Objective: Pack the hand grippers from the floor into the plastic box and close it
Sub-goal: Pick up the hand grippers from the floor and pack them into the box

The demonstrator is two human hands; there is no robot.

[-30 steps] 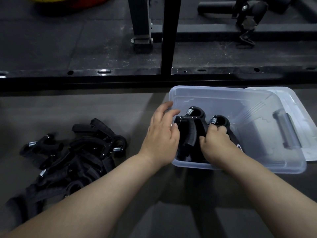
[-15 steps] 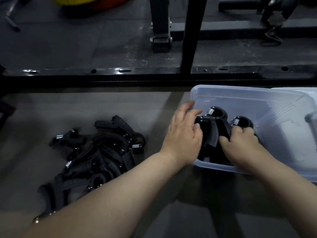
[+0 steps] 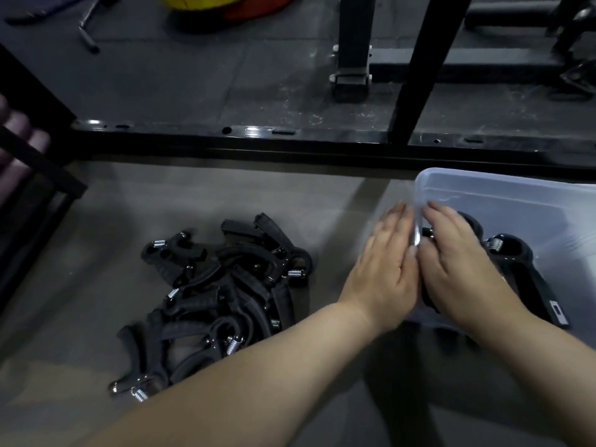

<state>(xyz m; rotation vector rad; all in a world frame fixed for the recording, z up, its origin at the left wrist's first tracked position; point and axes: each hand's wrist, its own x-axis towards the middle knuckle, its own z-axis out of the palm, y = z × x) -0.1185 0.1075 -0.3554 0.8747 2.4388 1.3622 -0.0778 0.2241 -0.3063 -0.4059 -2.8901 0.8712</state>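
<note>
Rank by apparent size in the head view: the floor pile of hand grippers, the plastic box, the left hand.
1. pile of hand grippers and plastic box: alike, unranked; the frame crops the box.
2. left hand: smallest.

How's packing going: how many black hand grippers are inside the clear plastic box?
2. One black hand gripper lies under the right hand by the left wall of the clear plastic box; the other gripper sits just right of it. More may be hidden.

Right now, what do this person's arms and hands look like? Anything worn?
All bare. The left hand and right hand show no gloves, rings or watch; the left arm and right arm show no sleeves up to the picture's edge.
</note>
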